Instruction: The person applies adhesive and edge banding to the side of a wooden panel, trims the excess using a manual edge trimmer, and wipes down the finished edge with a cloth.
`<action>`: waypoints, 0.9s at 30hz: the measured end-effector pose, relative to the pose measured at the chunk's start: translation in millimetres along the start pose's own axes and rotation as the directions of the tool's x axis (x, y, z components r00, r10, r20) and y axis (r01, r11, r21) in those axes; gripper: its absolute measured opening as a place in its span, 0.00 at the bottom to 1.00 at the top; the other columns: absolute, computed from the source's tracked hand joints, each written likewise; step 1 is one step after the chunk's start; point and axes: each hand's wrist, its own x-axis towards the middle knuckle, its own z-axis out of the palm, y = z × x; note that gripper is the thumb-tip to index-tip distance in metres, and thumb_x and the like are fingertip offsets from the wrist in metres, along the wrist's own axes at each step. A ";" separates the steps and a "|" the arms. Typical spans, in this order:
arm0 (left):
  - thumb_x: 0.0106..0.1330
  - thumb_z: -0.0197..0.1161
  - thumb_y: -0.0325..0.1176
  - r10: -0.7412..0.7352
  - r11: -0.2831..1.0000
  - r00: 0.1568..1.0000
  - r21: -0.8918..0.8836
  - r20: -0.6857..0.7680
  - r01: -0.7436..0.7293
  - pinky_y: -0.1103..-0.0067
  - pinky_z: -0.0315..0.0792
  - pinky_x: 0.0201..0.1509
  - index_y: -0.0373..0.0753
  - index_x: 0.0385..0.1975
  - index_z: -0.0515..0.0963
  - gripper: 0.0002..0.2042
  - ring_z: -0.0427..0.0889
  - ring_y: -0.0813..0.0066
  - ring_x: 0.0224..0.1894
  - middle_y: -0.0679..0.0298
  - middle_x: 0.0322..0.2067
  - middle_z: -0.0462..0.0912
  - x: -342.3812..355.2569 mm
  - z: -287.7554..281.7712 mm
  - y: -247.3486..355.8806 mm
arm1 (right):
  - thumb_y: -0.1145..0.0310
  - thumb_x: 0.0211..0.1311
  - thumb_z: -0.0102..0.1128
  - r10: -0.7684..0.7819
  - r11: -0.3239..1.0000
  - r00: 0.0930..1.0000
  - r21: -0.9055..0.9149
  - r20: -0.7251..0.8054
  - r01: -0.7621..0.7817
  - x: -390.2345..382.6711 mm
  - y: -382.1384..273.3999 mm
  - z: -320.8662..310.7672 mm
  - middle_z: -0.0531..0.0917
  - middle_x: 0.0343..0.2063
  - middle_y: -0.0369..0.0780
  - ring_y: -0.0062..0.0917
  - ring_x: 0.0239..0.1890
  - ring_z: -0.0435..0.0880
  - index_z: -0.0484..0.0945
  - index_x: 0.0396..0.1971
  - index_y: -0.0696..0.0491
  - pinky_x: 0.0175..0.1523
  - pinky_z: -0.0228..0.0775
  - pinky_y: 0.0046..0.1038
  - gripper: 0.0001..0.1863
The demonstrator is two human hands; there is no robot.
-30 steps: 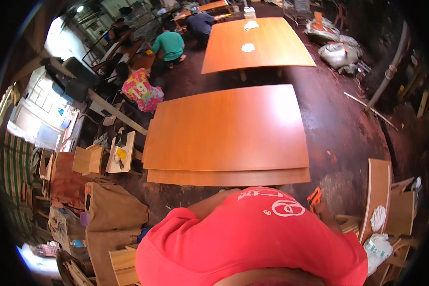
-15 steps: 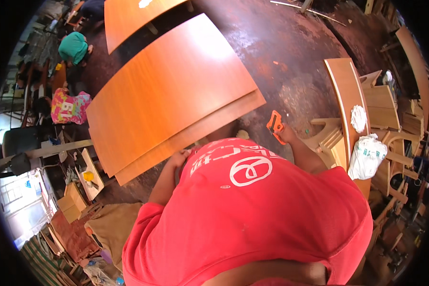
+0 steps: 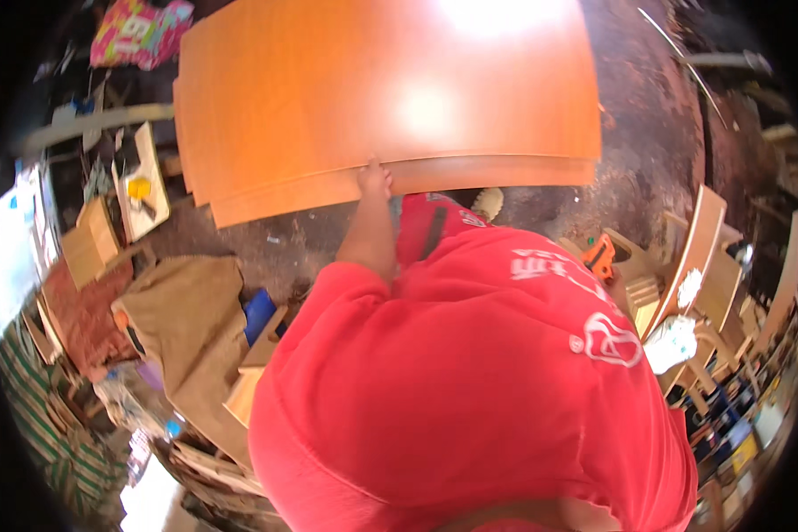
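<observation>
Large orange board (image 3: 390, 97) flat on a matching lower board (image 3: 496, 173), long axis running left to right, stacked on the dark floor (image 3: 647, 133). Left hand (image 3: 374, 180) resting at the near long edge, roughly mid-length, fingers close together against it. Right hand hidden behind the red shirt (image 3: 479, 381); fingers impossible to judge.

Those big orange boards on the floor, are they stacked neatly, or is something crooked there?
Slightly crooked. The top orange board sits skewed on the lower board, whose edge sticks out as a strip along the near side and left corner. The left hand rests on that near edge. The floor around looks stained and littered.
</observation>
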 end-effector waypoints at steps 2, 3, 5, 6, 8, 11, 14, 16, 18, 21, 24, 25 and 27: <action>0.68 0.54 0.45 -0.010 0.976 0.999 -0.219 -0.042 0.001 0.68 0.74 0.50 0.34 0.57 0.58 0.26 0.78 0.56 0.48 0.51 0.50 0.72 12.6 -9.0 7.0 | 0.73 0.58 0.61 0.137 0.984 0.989 -0.122 0.050 -0.130 4.7 -35.9 1.3 0.80 0.33 0.37 0.16 0.28 0.76 0.66 0.50 0.57 0.28 0.68 0.19 0.21; 0.68 0.54 0.45 -0.019 0.971 0.997 -0.239 -0.072 0.002 0.68 0.74 0.50 0.34 0.57 0.58 0.26 0.78 0.56 0.48 0.51 0.50 0.72 15.0 -17.2 7.1 | 0.73 0.58 0.61 0.105 0.994 0.992 -0.008 0.071 -0.105 6.0 -75.4 19.9 0.80 0.30 0.36 0.15 0.25 0.76 0.66 0.51 0.58 0.26 0.66 0.18 0.21; 0.68 0.55 0.44 -0.009 0.963 0.998 -0.271 -0.059 -0.007 0.67 0.74 0.51 0.34 0.53 0.61 0.23 0.78 0.56 0.47 0.52 0.47 0.74 15.4 -19.3 10.6 | 0.73 0.58 0.60 0.079 0.988 0.995 -0.136 0.068 -0.069 16.7 -110.5 32.2 0.80 0.29 0.35 0.14 0.24 0.75 0.67 0.51 0.58 0.25 0.65 0.19 0.21; 0.68 0.55 0.44 -0.013 0.956 0.997 -0.293 -0.080 -0.011 0.67 0.74 0.51 0.34 0.53 0.61 0.23 0.78 0.56 0.47 0.52 0.47 0.74 14.5 -21.3 11.4 | 0.74 0.59 0.60 0.044 0.970 0.997 -0.241 0.056 -0.029 25.2 -125.5 38.5 0.80 0.27 0.34 0.14 0.23 0.75 0.67 0.51 0.57 0.24 0.65 0.19 0.21; 0.67 0.56 0.43 0.020 0.952 0.997 -0.302 -0.070 -0.040 0.68 0.74 0.51 0.34 0.48 0.65 0.20 0.78 0.57 0.46 0.54 0.43 0.76 16.6 -25.8 10.0 | 0.73 0.59 0.59 0.049 0.970 0.995 -0.240 0.081 -0.028 37.4 -166.1 59.4 0.79 0.24 0.33 0.13 0.21 0.73 0.68 0.50 0.57 0.24 0.64 0.19 0.19; 0.67 0.56 0.44 0.017 0.905 0.998 -0.424 -0.068 -0.044 0.69 0.74 0.52 0.34 0.45 0.68 0.18 0.79 0.58 0.45 0.55 0.41 0.77 16.7 -31.3 11.6 | 0.73 0.59 0.59 0.063 0.938 0.989 -0.345 0.135 -0.012 59.1 -206.7 82.0 0.79 0.23 0.33 0.13 0.21 0.73 0.68 0.50 0.57 0.23 0.63 0.18 0.19; 0.66 0.57 0.44 -0.012 0.880 0.992 -0.472 -0.125 -0.049 0.69 0.73 0.52 0.34 0.43 0.70 0.18 0.79 0.59 0.44 0.56 0.41 0.77 17.1 -49.0 27.5 | 0.75 0.60 0.58 0.018 0.877 0.985 -0.476 0.173 0.067 75.0 -232.3 96.5 0.78 0.23 0.33 0.11 0.21 0.72 0.67 0.49 0.58 0.23 0.62 0.17 0.18; 0.66 0.57 0.44 0.017 0.870 0.989 -0.485 -0.147 -0.087 0.69 0.73 0.52 0.33 0.44 0.69 0.19 0.79 0.59 0.44 0.56 0.41 0.77 23.4 -64.9 36.5 | 0.76 0.59 0.58 -0.027 0.887 0.977 -0.446 0.210 0.120 84.2 -238.9 102.1 0.78 0.23 0.33 0.11 0.21 0.72 0.67 0.49 0.58 0.23 0.61 0.17 0.18; 0.66 0.57 0.45 0.044 0.861 0.984 -0.493 -0.171 -0.124 0.69 0.73 0.51 0.33 0.44 0.69 0.19 0.79 0.59 0.44 0.56 0.40 0.77 32.8 -84.6 43.4 | 0.76 0.59 0.58 -0.067 0.896 0.967 -0.411 0.246 0.167 89.5 -246.8 104.4 0.78 0.23 0.33 0.11 0.20 0.72 0.67 0.49 0.58 0.22 0.61 0.17 0.18; 0.67 0.56 0.43 0.061 0.842 0.943 -0.491 -0.327 -0.225 0.72 0.76 0.46 0.31 0.45 0.71 0.19 0.80 0.61 0.43 0.57 0.39 0.79 50.7 -119.3 49.2 | 0.77 0.59 0.57 0.109 0.862 0.964 -0.506 0.243 0.030 90.1 -271.0 116.2 0.79 0.24 0.34 0.12 0.21 0.73 0.66 0.50 0.58 0.24 0.64 0.18 0.19; 0.68 0.53 0.41 0.030 0.732 0.944 -0.636 -0.329 -0.244 0.71 0.75 0.46 0.30 0.47 0.70 0.18 0.80 0.61 0.41 0.56 0.38 0.79 70.3 -155.3 59.9 | 0.77 0.58 0.58 0.070 0.871 0.953 -0.483 0.294 0.085 90.9 -264.0 112.8 0.80 0.26 0.35 0.15 0.22 0.75 0.65 0.51 0.59 0.27 0.67 0.20 0.20; 0.69 0.52 0.40 0.096 0.705 0.923 -0.629 -0.373 -0.328 0.71 0.75 0.48 0.30 0.47 0.70 0.18 0.80 0.60 0.42 0.53 0.38 0.79 76.7 -168.4 64.3 | 0.77 0.58 0.58 0.050 0.847 0.957 -0.519 0.286 0.111 93.4 -254.4 107.5 0.80 0.26 0.36 0.16 0.22 0.76 0.65 0.51 0.59 0.28 0.68 0.20 0.21; 0.69 0.50 0.39 0.160 0.673 0.904 -0.627 -0.396 -0.393 0.71 0.74 0.49 0.29 0.47 0.70 0.17 0.79 0.59 0.42 0.51 0.39 0.79 84.1 -167.0 78.6 | 0.76 0.56 0.60 0.011 0.820 0.959 -0.551 0.282 0.152 101.0 -226.0 82.5 0.81 0.27 0.38 0.18 0.23 0.78 0.65 0.51 0.59 0.28 0.70 0.22 0.23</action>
